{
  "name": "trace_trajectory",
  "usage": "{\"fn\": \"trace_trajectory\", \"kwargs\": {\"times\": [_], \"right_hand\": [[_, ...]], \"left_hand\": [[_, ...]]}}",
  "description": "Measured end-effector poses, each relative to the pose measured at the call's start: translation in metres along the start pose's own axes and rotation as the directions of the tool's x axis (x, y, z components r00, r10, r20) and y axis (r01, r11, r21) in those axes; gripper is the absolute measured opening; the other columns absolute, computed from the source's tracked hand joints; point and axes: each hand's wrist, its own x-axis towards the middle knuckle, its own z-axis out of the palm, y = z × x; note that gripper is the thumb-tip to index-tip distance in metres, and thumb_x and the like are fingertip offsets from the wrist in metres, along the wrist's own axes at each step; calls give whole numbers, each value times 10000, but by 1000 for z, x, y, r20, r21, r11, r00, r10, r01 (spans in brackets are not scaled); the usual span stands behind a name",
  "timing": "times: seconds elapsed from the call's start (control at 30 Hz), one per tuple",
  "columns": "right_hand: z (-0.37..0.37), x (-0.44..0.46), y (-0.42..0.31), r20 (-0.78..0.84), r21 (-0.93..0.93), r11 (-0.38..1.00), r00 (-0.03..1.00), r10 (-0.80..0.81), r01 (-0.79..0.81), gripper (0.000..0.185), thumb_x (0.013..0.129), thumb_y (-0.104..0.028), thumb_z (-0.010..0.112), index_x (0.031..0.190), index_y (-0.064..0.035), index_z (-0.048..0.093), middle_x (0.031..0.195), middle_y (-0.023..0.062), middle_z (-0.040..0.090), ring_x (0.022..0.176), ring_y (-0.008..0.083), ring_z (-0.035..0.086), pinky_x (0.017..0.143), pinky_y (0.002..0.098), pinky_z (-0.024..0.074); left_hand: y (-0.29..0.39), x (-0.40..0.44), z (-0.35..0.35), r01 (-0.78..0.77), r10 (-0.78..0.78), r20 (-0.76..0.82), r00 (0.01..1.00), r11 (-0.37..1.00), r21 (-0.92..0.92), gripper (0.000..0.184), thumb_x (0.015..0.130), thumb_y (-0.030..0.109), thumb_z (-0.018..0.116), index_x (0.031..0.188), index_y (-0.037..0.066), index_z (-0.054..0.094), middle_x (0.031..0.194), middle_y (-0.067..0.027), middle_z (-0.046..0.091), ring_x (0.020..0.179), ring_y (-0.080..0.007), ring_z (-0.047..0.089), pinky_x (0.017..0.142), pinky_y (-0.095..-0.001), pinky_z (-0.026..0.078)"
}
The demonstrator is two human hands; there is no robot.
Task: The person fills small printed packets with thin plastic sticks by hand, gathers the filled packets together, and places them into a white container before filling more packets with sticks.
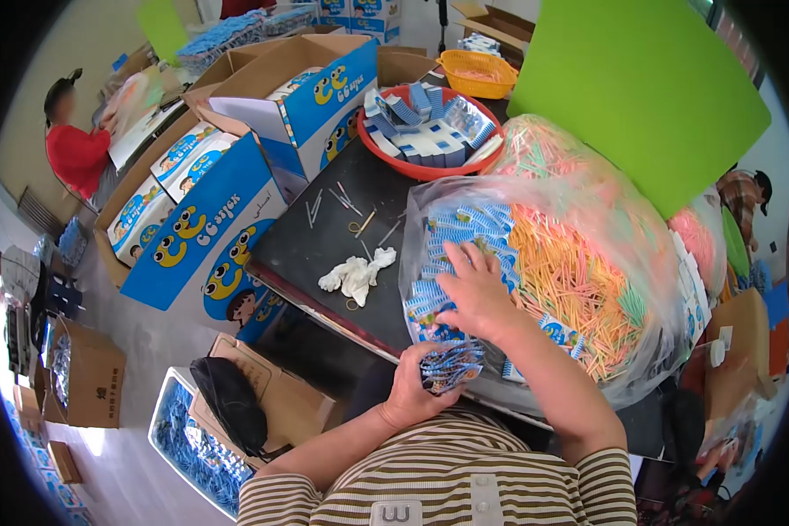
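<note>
My left hand is wrapped round a bundle of blue and white packets near the table's front edge. Above it, my right hand reaches over rows of blue packets, its fingers apart and resting on or just over them. Those rows lie in the left part of a large clear plastic bag. To their right in the bag is a heap of thin orange, pink and green sticks. A few packets lie on the sticks near my right forearm.
A crumpled white tissue and loose sticks lie on the black table. Behind stand a red basket of packets, a yellow basket and blue cartons. A person in red sits far left; another is at the right.
</note>
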Motion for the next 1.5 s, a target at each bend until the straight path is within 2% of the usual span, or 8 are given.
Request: {"fn": "trace_trajectory", "kwargs": {"times": [0.2,0.3,0.53,0.83,0.97,1.13,1.37,1.5], "right_hand": [[3,-35,15,-76,241,960,989,-125,140,263,667,-103,730,824,-62,522,1284,151,462,1224,342,390,1001,461,299],[12,-64,4,100,904,403,987,129,-144,118,791,49,576,872,-22,527,1021,131,622,980,194,587,865,319,447],[-32,-86,8,20,844,528,991,135,-89,261,857,-110,577,1094,-1,570,1000,111,624,960,193,596,858,304,447],[18,-73,35,271,926,-356,875,401,-124,599,992,-430,252,996,42,621,959,118,645,893,176,594,881,319,433],[47,-68,29,63,969,172,854,516,-175,593,990,-438,255,897,15,626,874,92,634,857,162,582,845,324,437],[41,-83,21,312,875,-467,884,348,-125,592,971,-500,264,1074,-11,582,1000,99,630,894,169,597,859,320,451],[90,-84,10,-307,882,467,822,480,57,354,950,-155,354,1286,-94,450,1203,153,552,1083,281,549,923,343,416],[112,-64,-6,-420,879,472,586,693,71,418,986,-343,332,1163,-25,537,1080,132,611,972,250,601,827,322,467]], "left_hand": [[4,17,-11,-227,238,-53,970,960,167,693,560,240,820,1124,72,454,1145,-150,490,1020,-340,488,965,-513,303],[7,20,-14,-232,259,-92,962,944,234,708,551,228,831,1132,86,453,1235,-213,420,1092,-383,459,1000,-511,290],[3,48,16,-410,421,144,896,907,-99,1068,484,172,904,1319,75,245,1330,-240,310,1193,-375,422,982,-426,376],[14,56,10,89,-60,465,883,995,-41,1389,503,238,910,1362,-61,-139,1370,-232,262,1268,-313,340,1060,-377,275],[-3,50,15,-4,63,464,884,992,-127,1373,560,156,881,1355,-16,-224,1384,-223,237,1271,-305,338,1055,-402,283],[-4,45,15,170,-67,355,932,948,-268,1252,474,107,897,1388,13,46,1359,-191,244,1237,-286,350,1037,-396,314],[9,58,15,268,-103,431,896,901,-342,1043,583,228,872,1361,-36,230,1265,-128,436,1134,-235,464,985,-376,373],[-9,49,4,431,-239,585,775,877,-213,874,613,126,846,1311,-35,345,1235,-111,480,1122,-217,479,980,-360,381]]}}
